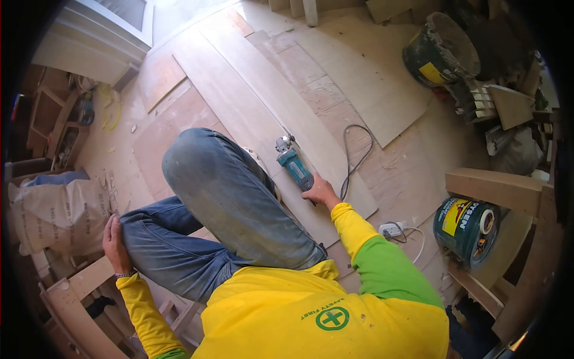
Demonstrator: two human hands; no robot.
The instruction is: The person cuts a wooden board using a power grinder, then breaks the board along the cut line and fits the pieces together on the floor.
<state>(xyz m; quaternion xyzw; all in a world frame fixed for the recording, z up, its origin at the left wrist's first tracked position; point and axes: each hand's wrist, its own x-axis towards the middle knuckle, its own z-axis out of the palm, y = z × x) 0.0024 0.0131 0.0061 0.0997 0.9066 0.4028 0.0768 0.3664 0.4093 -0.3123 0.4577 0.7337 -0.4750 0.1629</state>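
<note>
- Angle grinder: teal plastic body, matt with a slight sheen; bare, shiny metal at its head.
- Long boards: pale, smooth and matt, like tile or panel.
- Cord: dark, smooth, rubbery.
- Jeans: faded denim, dusty.
- Shirt: soft matt cloth.
- Upper bucket: plastic, rough with crust.
- Lower bucket: smoother, glossier plastic.
- Sack: crinkled, apparently woven plastic.
- Frame: bare matt wood.

Quantities in view: one handheld power tool, two hands, two dark green buckets, one white socket block, one printed sack, one circular shirt emblem.
</note>
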